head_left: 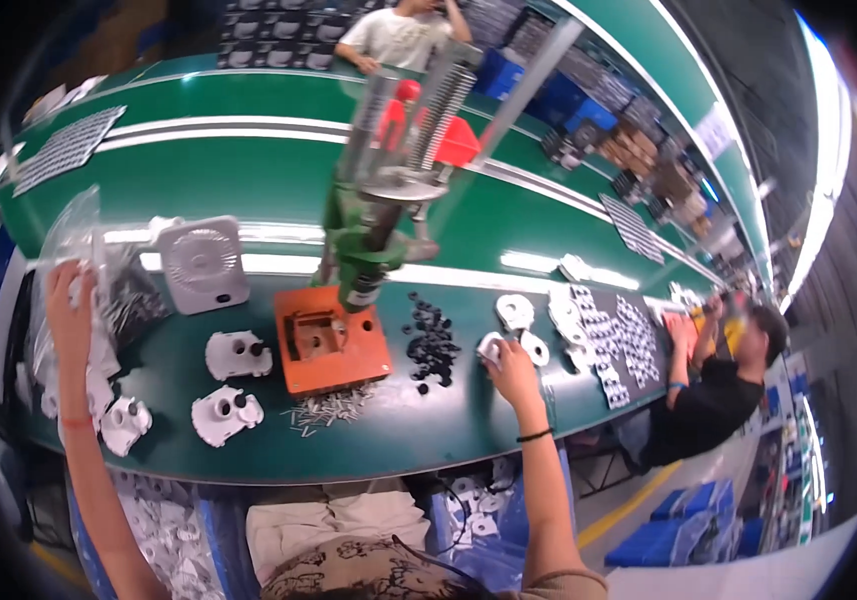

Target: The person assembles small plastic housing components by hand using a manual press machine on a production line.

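Note:
My left hand (71, 295) is at the clear plastic bag (49, 335) on the far left, its fingers curled. Something whitish shows at those fingers, too small to name. Out to the right, my right hand (516, 368) grips a white plastic housing (490, 348) at the table. Close beside it lie another white housing (516, 312) and a white ring-shaped part (535, 349). Between my hands stands a green press (361, 255) over an orange fixture block (331, 345). Two white housings with black knobs, one nearer (226, 415) and one farther (237, 355), lie left of the block.
Black small parts (433, 340) and metal pins (334, 408) lie around the block. A white fan-like unit (203, 265) stands behind, near bagged screws (137, 305). Another white housing (127, 425) is by my left forearm. Co-workers sit right (714, 400) and stand across (399, 38).

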A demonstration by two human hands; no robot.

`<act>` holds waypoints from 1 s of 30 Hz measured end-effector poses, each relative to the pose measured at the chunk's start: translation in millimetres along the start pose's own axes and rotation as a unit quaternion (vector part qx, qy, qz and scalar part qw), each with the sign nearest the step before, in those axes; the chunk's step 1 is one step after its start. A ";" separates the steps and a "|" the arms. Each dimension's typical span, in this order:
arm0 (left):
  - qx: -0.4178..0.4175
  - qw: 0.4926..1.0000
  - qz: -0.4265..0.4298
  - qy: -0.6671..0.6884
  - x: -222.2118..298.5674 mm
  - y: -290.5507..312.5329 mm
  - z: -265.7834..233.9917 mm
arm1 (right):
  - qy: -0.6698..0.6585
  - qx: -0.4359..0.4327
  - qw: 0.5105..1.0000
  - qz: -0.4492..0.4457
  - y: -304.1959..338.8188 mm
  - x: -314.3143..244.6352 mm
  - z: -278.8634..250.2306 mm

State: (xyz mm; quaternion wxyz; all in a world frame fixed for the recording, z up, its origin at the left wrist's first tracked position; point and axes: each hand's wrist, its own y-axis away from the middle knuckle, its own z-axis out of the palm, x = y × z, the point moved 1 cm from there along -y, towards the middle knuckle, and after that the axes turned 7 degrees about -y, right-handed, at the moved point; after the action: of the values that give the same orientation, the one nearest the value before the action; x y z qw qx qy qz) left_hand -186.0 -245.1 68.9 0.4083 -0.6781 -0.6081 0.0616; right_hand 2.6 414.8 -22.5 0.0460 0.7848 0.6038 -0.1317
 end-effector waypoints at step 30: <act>-0.766 0.337 -0.154 0.525 265.7 216.9 102.7 | -0.198 -0.326 0.744 -0.549 62.9 -219.4 -114.6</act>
State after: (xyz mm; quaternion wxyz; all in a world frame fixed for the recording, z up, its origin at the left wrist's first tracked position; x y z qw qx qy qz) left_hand -10.4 52.3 -25.4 -0.0532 -0.4796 -0.1425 -0.8642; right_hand 28.5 219.2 139.7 0.3374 0.2114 0.9137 -0.0814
